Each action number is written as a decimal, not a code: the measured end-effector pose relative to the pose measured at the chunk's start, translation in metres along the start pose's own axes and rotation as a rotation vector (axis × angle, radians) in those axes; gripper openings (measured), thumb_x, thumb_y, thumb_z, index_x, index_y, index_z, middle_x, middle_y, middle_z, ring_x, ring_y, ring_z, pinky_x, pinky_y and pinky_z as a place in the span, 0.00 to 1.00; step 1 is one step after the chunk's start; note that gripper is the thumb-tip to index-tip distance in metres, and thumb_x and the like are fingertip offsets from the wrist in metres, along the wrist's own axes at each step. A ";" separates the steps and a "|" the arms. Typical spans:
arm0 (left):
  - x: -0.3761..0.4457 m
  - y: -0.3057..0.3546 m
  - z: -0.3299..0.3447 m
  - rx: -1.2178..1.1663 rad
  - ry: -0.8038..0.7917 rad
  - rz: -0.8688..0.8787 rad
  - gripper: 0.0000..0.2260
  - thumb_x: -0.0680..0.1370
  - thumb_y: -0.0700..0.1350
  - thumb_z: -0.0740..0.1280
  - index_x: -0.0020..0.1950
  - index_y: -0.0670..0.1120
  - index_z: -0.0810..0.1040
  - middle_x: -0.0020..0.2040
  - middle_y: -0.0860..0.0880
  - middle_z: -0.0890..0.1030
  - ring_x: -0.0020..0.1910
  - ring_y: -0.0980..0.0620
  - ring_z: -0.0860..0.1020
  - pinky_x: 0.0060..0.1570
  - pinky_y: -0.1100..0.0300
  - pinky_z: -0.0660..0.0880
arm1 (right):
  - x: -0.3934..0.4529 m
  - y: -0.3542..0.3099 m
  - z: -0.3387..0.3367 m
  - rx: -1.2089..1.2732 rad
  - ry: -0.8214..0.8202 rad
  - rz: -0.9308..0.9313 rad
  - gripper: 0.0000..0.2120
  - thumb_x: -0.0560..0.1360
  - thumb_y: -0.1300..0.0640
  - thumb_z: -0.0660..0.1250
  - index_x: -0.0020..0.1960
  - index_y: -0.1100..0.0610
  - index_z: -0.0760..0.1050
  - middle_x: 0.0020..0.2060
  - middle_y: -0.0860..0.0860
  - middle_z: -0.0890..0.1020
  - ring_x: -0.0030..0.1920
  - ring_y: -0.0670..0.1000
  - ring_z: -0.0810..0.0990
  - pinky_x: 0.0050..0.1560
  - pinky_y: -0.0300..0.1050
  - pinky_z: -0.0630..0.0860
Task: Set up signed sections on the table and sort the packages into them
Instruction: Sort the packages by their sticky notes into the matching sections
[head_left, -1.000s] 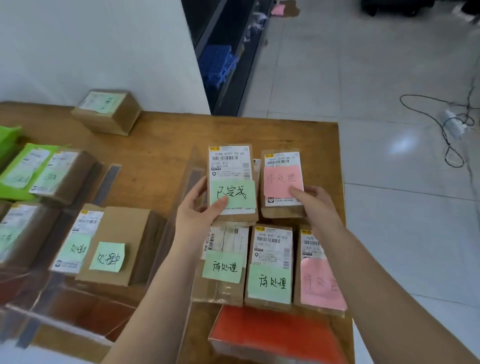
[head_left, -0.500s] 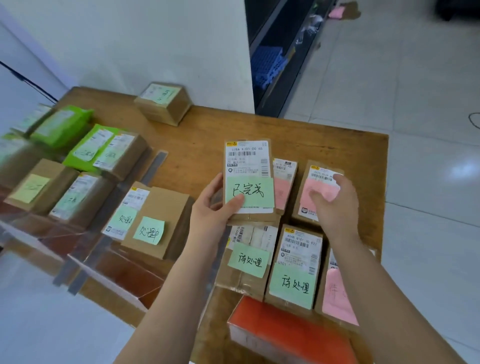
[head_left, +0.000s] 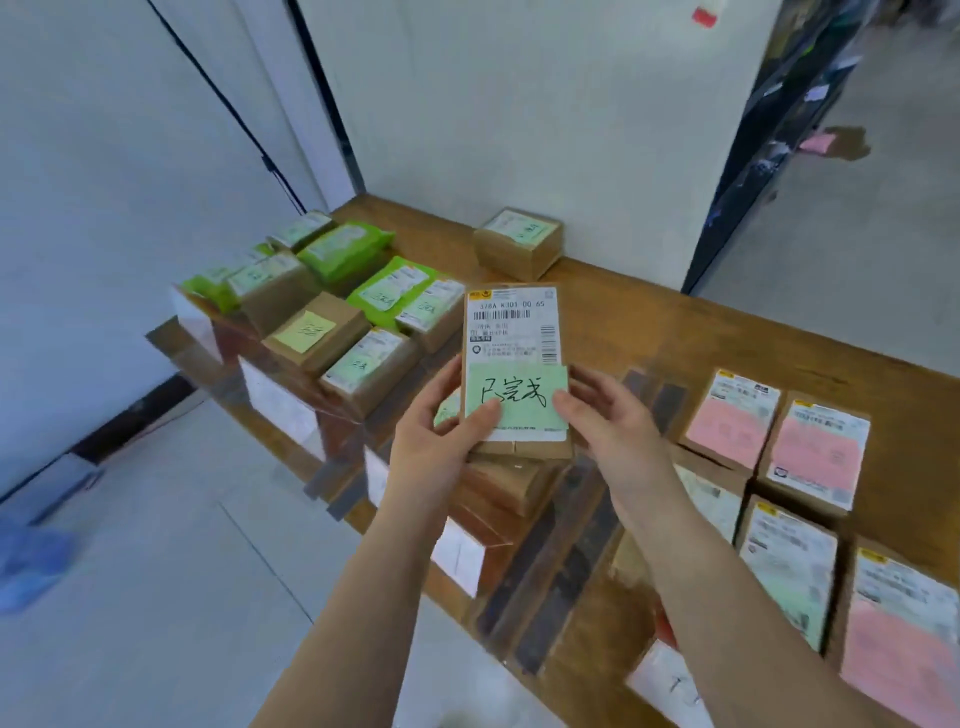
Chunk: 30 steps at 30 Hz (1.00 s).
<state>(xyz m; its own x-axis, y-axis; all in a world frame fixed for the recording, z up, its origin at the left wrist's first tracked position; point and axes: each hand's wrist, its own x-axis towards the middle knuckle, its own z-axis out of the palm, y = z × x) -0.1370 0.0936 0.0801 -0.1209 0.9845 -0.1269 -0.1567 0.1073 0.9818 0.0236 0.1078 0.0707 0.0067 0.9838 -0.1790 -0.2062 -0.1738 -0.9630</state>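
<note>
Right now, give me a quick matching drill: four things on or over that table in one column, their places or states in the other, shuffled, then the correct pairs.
Things:
1. package with the green note
2. lone brown box
3. pink-noted packages
4. green plastic parcels

Places or states:
A. lying flat at the right side of the table
B. gripped by the left hand and right hand, lifted
C. alone at the far edge, near the wall
D. in the far-left cluster among brown boxes

Pairs: 1-B, 2-C, 3-A, 4-D

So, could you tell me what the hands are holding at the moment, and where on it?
Both hands grip one brown package by its lower end: left hand at the lower left edge, right hand at the lower right.
</note>
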 end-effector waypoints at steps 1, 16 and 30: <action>-0.002 0.006 -0.019 -0.022 0.012 0.003 0.20 0.71 0.40 0.72 0.58 0.56 0.75 0.49 0.51 0.84 0.47 0.49 0.83 0.41 0.57 0.80 | -0.001 0.002 0.020 0.017 -0.023 0.002 0.16 0.72 0.54 0.70 0.59 0.50 0.74 0.50 0.46 0.83 0.46 0.43 0.83 0.41 0.38 0.79; -0.011 0.058 -0.278 0.011 0.153 0.030 0.16 0.75 0.45 0.67 0.62 0.57 0.74 0.48 0.51 0.85 0.46 0.50 0.83 0.40 0.58 0.80 | -0.009 0.050 0.277 0.016 -0.263 0.016 0.08 0.74 0.57 0.68 0.50 0.46 0.76 0.44 0.45 0.85 0.44 0.45 0.84 0.38 0.37 0.79; 0.097 0.071 -0.348 0.162 0.054 -0.049 0.17 0.75 0.43 0.67 0.62 0.57 0.72 0.43 0.58 0.84 0.43 0.57 0.83 0.38 0.64 0.79 | 0.082 0.079 0.349 -0.011 -0.217 0.027 0.09 0.75 0.56 0.66 0.50 0.42 0.76 0.42 0.42 0.84 0.45 0.42 0.83 0.38 0.36 0.78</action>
<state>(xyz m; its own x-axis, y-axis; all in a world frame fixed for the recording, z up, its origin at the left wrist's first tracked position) -0.5007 0.1483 0.0879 -0.1698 0.9692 -0.1783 -0.0042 0.1802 0.9836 -0.3333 0.1897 0.0505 -0.2100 0.9648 -0.1583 -0.1926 -0.1995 -0.9608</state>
